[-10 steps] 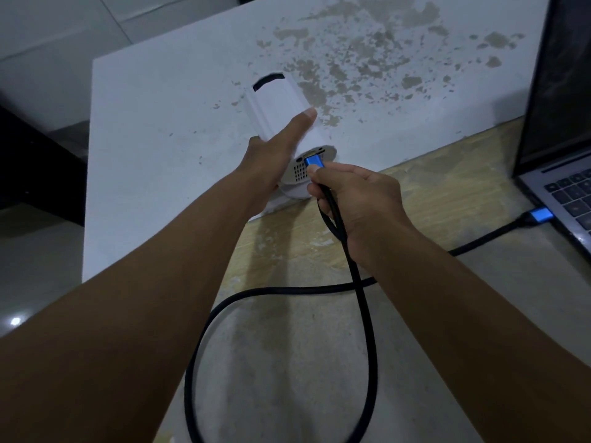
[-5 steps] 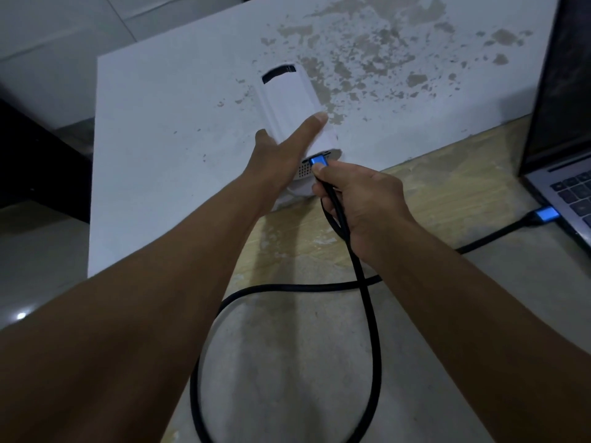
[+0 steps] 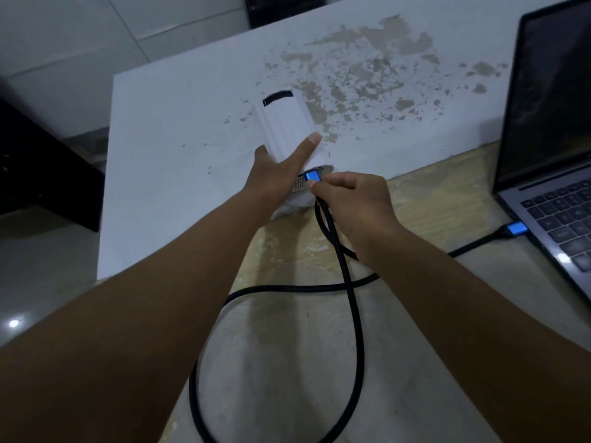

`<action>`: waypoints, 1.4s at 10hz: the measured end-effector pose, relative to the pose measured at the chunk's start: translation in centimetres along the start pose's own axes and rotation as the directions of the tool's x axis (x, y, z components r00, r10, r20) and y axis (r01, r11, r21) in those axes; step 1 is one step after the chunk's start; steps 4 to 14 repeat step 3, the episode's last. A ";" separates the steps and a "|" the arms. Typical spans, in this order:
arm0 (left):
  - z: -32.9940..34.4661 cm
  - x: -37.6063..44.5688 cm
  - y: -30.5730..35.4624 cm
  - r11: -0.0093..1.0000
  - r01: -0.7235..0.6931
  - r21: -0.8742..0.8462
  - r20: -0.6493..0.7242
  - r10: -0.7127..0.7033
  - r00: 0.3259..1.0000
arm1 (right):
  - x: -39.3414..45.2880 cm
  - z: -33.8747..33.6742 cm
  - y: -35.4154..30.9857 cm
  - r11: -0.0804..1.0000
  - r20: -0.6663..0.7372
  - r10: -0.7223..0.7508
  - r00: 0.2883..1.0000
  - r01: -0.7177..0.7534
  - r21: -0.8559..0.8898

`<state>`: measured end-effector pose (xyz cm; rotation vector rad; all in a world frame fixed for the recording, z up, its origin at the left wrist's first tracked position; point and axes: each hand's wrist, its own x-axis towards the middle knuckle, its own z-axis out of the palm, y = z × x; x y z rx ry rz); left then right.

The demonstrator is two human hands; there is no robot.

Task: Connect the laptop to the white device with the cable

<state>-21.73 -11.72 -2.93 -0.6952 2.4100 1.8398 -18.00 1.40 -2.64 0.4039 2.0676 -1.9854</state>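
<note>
The white device (image 3: 286, 126) lies on the table with a dark slot at its far end. My left hand (image 3: 278, 172) grips its near end, thumb across the top. My right hand (image 3: 355, 203) pinches the cable's blue plug (image 3: 312, 176) against the device's near face, beside a small grille. Whether the plug is seated in a port I cannot tell. The black cable (image 3: 355, 314) loops across the table to a second blue plug (image 3: 517, 227) at the left side of the open grey laptop (image 3: 553, 199).
The table (image 3: 179, 161) is white with peeled, stained patches at the back and bare wood and grey near me. Its left edge drops to a pale tiled floor (image 3: 38, 266). Dark furniture (image 3: 41, 167) stands at the far left.
The view has shifted a little. My right hand has kept the blue plug at the device's near face and turned it slightly. My left hand stays on the device.
</note>
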 end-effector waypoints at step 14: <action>-1.4 -4.0 2.1 0.880 -0.111 0.462 -0.253 0.251 0.934 | -2.3 -1.6 -2.6 0.898 -0.016 -0.301 0.954 0.277 -0.342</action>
